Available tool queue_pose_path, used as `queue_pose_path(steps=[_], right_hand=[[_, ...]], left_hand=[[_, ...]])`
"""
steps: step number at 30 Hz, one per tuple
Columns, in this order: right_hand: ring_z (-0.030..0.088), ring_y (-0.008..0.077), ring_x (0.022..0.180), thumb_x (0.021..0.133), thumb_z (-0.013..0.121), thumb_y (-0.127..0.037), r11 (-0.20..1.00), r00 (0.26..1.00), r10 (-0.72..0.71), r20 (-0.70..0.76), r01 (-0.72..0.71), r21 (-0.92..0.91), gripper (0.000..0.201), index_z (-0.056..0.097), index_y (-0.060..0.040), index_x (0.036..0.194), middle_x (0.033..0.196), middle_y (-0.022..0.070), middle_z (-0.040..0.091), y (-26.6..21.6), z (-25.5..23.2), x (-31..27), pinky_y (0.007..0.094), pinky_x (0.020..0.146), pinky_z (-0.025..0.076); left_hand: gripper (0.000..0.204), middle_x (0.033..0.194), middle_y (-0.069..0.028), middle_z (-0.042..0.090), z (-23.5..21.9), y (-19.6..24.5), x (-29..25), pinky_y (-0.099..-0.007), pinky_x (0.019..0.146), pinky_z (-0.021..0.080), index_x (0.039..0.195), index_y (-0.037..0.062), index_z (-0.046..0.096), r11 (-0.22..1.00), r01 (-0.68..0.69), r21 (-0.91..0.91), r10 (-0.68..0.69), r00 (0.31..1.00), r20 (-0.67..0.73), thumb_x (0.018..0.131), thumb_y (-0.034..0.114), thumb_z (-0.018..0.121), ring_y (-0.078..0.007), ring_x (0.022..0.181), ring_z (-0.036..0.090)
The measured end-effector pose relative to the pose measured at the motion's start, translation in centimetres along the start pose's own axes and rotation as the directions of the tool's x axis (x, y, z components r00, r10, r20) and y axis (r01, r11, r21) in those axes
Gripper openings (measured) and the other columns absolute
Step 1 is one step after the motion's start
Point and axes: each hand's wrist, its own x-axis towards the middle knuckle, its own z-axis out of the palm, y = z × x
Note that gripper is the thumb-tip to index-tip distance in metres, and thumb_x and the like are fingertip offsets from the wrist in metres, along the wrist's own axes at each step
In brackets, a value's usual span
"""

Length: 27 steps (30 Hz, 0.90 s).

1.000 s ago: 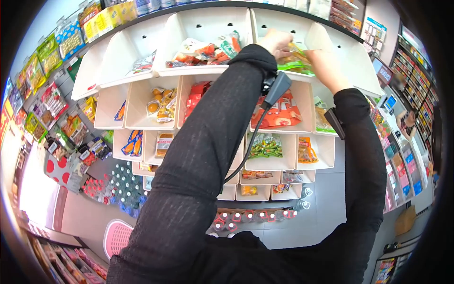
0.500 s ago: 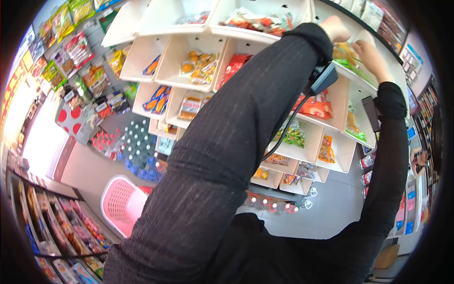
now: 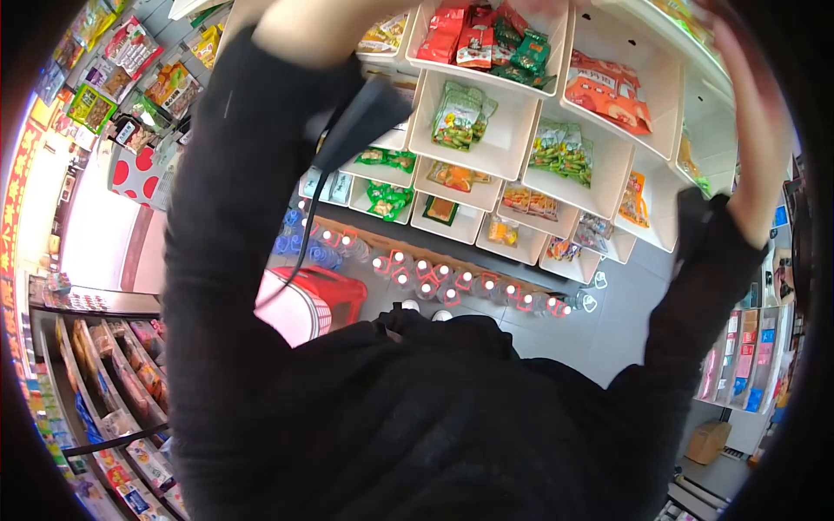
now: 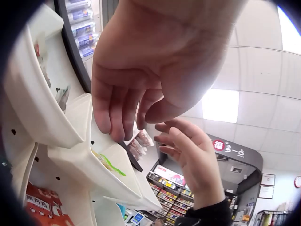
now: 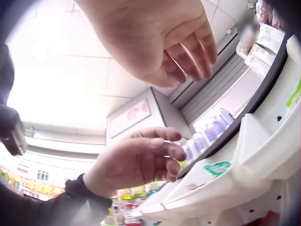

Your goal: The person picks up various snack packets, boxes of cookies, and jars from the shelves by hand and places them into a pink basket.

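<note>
My left hand (image 3: 321,26), at the head view's top edge, is partly cut off; the left wrist view shows this left hand (image 4: 150,66) in front of the white bins (image 4: 70,165), its fingers loosely bent around nothing. My right hand (image 3: 754,104) is raised at the upper right, and in the right wrist view the same right hand (image 5: 160,42) has relaxed, empty fingers. The hands are apart. A yellow-green packet (image 4: 112,165) lies in an upper bin. Lower bins hold red packets (image 3: 608,94) and green packets (image 3: 560,154).
Capped bottles (image 3: 443,282) line the floor below the bins. A pink basket (image 3: 295,313) on a red stool (image 3: 347,293) stands at the lower left. Snack shelves (image 3: 113,373) are on the left, and a cardboard box (image 3: 708,441) lies at the lower right.
Both hands have come away from the upper bin of yellow-green packets and moved apart, the left one leftward. The head view has swung, showing more of the lower bins and floor.
</note>
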Motion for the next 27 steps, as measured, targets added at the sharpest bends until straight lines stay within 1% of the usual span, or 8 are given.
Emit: queue_pose_path(steps=[3, 5, 6, 8, 12, 17, 21, 27], right_hand=[[0.055, 0.0141, 0.088, 0.081, 0.053, -0.007, 0.831, 0.977, 0.134, 0.167, -0.203, 0.518, 0.022, 0.055, 0.0019, 0.101, 0.093, 0.0084, 0.060, -2.2, 3.9, -8.1, 0.0262, 0.079, 0.042], [0.055, 0.0141, 0.086, 0.082, 0.050, -0.006, 0.703, 0.853, 0.234, 0.467, -0.480, 0.525, 0.019, 0.055, 0.0013, 0.099, 0.094, 0.0070, 0.059, -2.0, 7.4, -13.6, 0.0257, 0.078, 0.042], [0.055, 0.0138, 0.086, 0.082, 0.050, -0.007, 0.466, 0.730, 0.295, 0.617, -0.673, 0.574, 0.019, 0.055, 0.0008, 0.099, 0.094, 0.0059, 0.059, -2.0, 9.8, -16.6, 0.0253, 0.078, 0.042], [0.055, 0.0118, 0.084, 0.083, 0.049, -0.008, 0.152, 0.431, 0.399, 0.810, -0.902, 0.405, 0.021, 0.053, 0.0005, 0.102, 0.092, 0.0053, 0.059, -2.2, 14.3, -23.4, 0.0239, 0.076, 0.042], [0.055, 0.0095, 0.078, 0.083, 0.049, -0.009, -0.012, 0.144, 0.211, 0.967, -0.989, 0.149, 0.019, 0.053, -0.0012, 0.100, 0.089, 0.0042, 0.060, -2.9, 18.7, -34.5, 0.0222, 0.067, 0.042], [0.057, 0.0130, 0.078, 0.082, 0.049, -0.008, 0.065, -0.133, 0.001, 0.991, -0.989, -0.132, 0.021, 0.053, -0.0013, 0.102, 0.091, 0.0071, 0.060, -5.3, 20.5, -39.5, 0.0238, 0.068, 0.042], [0.057, 0.0133, 0.078, 0.082, 0.049, -0.009, 0.209, -0.161, -0.197, 0.967, -0.971, -0.119, 0.022, 0.053, -0.0012, 0.102, 0.091, 0.0079, 0.061, -8.3, 23.4, -40.9, 0.0240, 0.066, 0.043], [0.058, 0.0178, 0.086, 0.081, 0.051, -0.004, 0.281, -0.187, -0.373, 0.909, -0.956, -0.082, 0.019, 0.051, 0.0045, 0.099, 0.091, 0.0107, 0.058, -16.2, 26.7, -39.2, 0.0275, 0.075, 0.047]], left_hand=[[0.022, 0.082, -0.0066, 0.061, 3.5, -2.6, -9.2, -0.0243, 0.068, 0.048, 0.100, -0.0013, 0.055, 0.984, 0.177, -0.006, -0.175, 0.964, -0.201, 0.083, 0.013, 0.052, -0.0115, 0.078, 0.058], [0.021, 0.087, -0.0094, 0.060, 5.4, -5.4, -15.3, -0.0261, 0.071, 0.047, 0.101, -0.0022, 0.055, 0.919, 0.323, -0.227, -0.373, 0.898, -0.231, 0.084, 0.009, 0.050, -0.0142, 0.078, 0.058], [0.021, 0.087, -0.0092, 0.060, 6.5, -7.3, -18.0, -0.0265, 0.071, 0.046, 0.102, -0.0018, 0.054, 0.872, 0.355, -0.337, -0.452, 0.848, -0.276, 0.084, 0.008, 0.049, -0.0143, 0.078, 0.058], [0.025, 0.092, -0.0084, 0.059, 9.8, -10.7, -24.0, -0.0260, 0.073, 0.045, 0.106, -0.0006, 0.051, 0.725, 0.532, -0.436, -0.686, 0.607, -0.401, 0.084, 0.010, 0.048, -0.0141, 0.082, 0.057], [0.022, 0.087, -0.0066, 0.058, 18.4, -13.9, -36.5, -0.0256, 0.072, 0.044, 0.102, -0.0013, 0.052, 0.509, 0.763, -0.398, -0.819, 0.286, -0.498, 0.082, 0.006, 0.048, -0.0121, 0.081, 0.055], [0.020, 0.078, -0.0088, 0.058, 25.0, -9.7, -45.2, -0.0264, 0.067, 0.045, 0.096, -0.0027, 0.055, 0.243, 0.896, -0.372, -0.864, 0.025, -0.503, 0.078, 0.006, 0.050, -0.0136, 0.072, 0.056], [0.022, 0.078, -0.0131, 0.060, 27.9, -5.3, -48.7, -0.0315, 0.068, 0.046, 0.092, -0.0005, 0.057, 0.132, 0.813, -0.567, -0.852, -0.199, -0.484, 0.074, 0.013, 0.053, -0.0227, 0.075, 0.059], [0.026, 0.082, -0.0130, 0.061, 29.8, -1.2, -53.0, -0.0307, 0.069, 0.046, 0.098, 0.0006, 0.056, 0.032, 0.798, -0.602, -0.813, -0.330, -0.480, 0.077, 0.015, 0.053, -0.0219, 0.076, 0.059]])
